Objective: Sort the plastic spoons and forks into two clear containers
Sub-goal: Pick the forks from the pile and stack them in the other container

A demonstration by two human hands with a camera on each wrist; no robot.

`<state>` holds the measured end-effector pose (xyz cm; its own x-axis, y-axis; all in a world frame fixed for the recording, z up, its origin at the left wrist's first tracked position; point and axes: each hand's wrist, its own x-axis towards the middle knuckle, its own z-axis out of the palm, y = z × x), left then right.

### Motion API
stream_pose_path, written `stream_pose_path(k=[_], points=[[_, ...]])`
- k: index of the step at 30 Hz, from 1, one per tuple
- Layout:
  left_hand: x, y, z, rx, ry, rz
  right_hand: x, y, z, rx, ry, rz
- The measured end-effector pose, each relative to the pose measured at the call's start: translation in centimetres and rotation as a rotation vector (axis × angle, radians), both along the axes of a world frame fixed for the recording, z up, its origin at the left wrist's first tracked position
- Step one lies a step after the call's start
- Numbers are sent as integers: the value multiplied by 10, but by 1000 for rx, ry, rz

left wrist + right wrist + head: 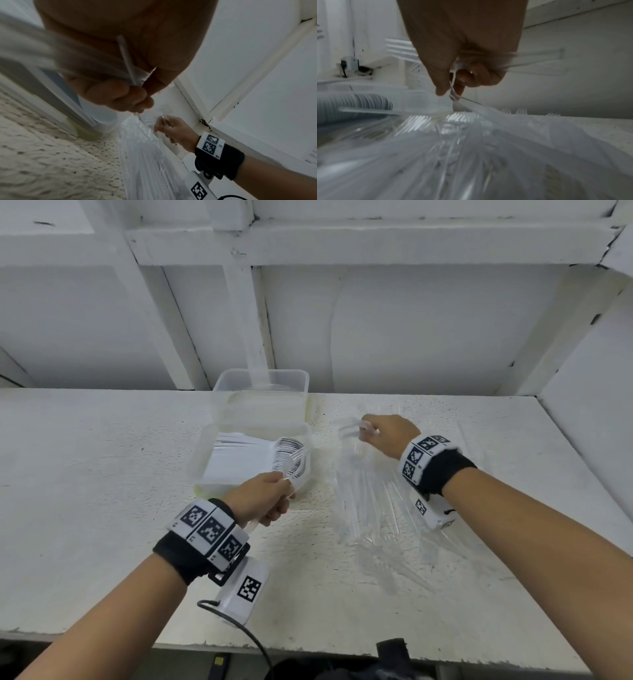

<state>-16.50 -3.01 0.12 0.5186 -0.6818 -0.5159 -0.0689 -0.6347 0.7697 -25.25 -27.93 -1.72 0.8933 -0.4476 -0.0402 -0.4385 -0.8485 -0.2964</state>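
Note:
Two clear containers stand mid-table: the far one (262, 392) looks bare inside, the near one (209, 474) holds a stacked row of white spoons (253, 453). My left hand (270, 498) grips a clear plastic fork (294, 462) by its handle (126, 60), tines over the near container's right corner. To the right a pile of clear forks (373, 505) lies on the table. Over its far end my right hand (383, 433) pinches a few clear forks (471, 105); one handle (539, 56) sticks out of the fist.
The white table (102, 474) is backed by a white panelled wall (411, 337), with a side wall at the right (599, 405). A cable (246, 635) hangs off the front edge. Both wrists wear marker bands.

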Motion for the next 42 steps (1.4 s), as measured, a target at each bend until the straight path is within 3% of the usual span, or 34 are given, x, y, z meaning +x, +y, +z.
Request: stream_pose_path(k=[3,7,13,21,25,30,33,37,42], points=[[-1,-3,0,-78,56,29,-7,7,19,-1,-272,-47],[-7,-15,6,-214,110,82,-13,24,48,214,-527,-143],[-20,-35,15,-330,159,217,-22,61,53,869,-627,-282],[-32,-47,9,-382,63,183,-9,81,25,1288,-849,-525],[-36,-48,9,-422,121,184,-6,86,22,1291,-866,-559],[-29,-43,5,-413,84,200,-9,88,28,1145,-957,-610],[-22,-38,2,-348,-33,170,-17,87,38,1167,-1044,-471],[-21,-36,-3,-251,-266,79,-22,107,37,1133,-894,-292],[-29,-39,-6,-193,-358,5,-11,127,19,1075,-792,-343]])
